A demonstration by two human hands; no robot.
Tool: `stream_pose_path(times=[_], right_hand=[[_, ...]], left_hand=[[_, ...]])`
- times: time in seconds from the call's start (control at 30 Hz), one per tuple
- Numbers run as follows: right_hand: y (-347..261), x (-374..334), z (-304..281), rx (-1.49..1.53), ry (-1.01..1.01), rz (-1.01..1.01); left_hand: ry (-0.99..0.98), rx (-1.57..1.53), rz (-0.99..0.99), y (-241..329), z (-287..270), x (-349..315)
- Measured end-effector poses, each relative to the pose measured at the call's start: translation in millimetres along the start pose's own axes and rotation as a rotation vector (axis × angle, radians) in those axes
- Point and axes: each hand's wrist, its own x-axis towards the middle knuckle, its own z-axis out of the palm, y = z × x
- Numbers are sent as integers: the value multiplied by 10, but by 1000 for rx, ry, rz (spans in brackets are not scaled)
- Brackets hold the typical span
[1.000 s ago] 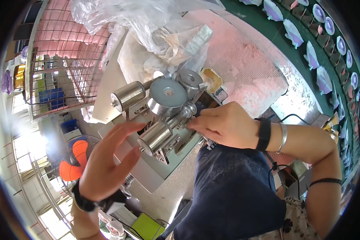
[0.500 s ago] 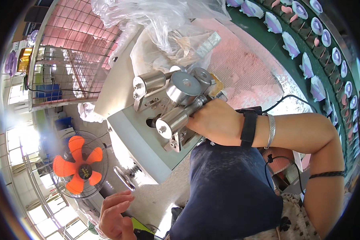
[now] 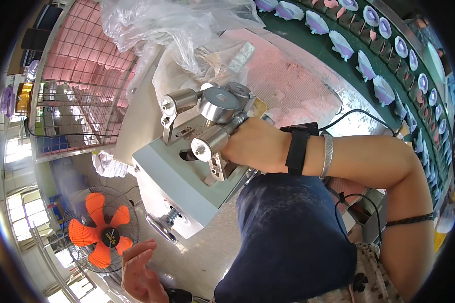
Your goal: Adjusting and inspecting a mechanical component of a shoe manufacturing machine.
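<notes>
A grey-green bench machine carries shiny metal rollers, among them a near roller and a far-left roller. Between them sits a thick round metal disc. My right hand reaches in from the right against the near roller's side; its fingers are hidden behind the roller and the wrist, so what they touch does not show. Low on the left, my left hand hangs in the air with loosely bent fingers and nothing in it, below the machine's metal handwheel.
An orange-bladed fan stands at left, below a wire rack. Clear plastic bags and a pink-dusted sheet lie beyond the machine. At the upper right, a green conveyor bears rows of purple-and-white pieces. A black cable runs from my right wrist.
The whole view has shifted a little, so the machine sits slightly further left. My right hand stays at the near roller, and my left hand stays low with its fingers loosely bent.
</notes>
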Motion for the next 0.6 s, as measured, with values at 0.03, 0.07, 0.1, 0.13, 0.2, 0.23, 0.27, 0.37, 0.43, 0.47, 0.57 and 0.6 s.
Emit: stream_pose_path(times=[0.03, 0.07, 0.1, 0.13, 0.2, 0.23, 0.27, 0.37, 0.43, 0.47, 0.57, 0.6], right_hand=[[25, -23, 18, -22, 45, -6], [50, -47, 46, -22, -2, 15], [79, -71, 80, -54, 32, -8], [115, -104, 116, -85, 56, -28], [198, -195, 184, -58, 146, -40], [222, -229, 231, -26, 195, -33], [241, -252, 278, -21, 225, -50], [216, -377, 379, 248, 416, -67], [74, -526, 436, 664, 567, 375], [61, -565, 466, 669, 566, 376], [195, -698, 513, 1409, 866, 614], [274, -685, 558, 1422, 832, 671]], left_hand=[[-4, -1, 16, 17, 24, 29], [-7, 3, 18, 73, 16, 59], [-73, 85, 55, 159, -15, 87], [-138, 166, 91, 217, -12, 120], [-144, 137, 81, 261, 69, 166], [-152, 110, 70, 278, 94, 175], [-150, 115, 65, 290, 120, 184], [-181, 119, 36, 322, 180, 202], [-195, 138, -11, 334, 198, 193], [-198, 141, -15, 315, 210, 199], [-335, -54, -25, 221, 264, 234], [-376, -114, -39, 211, 269, 234]])
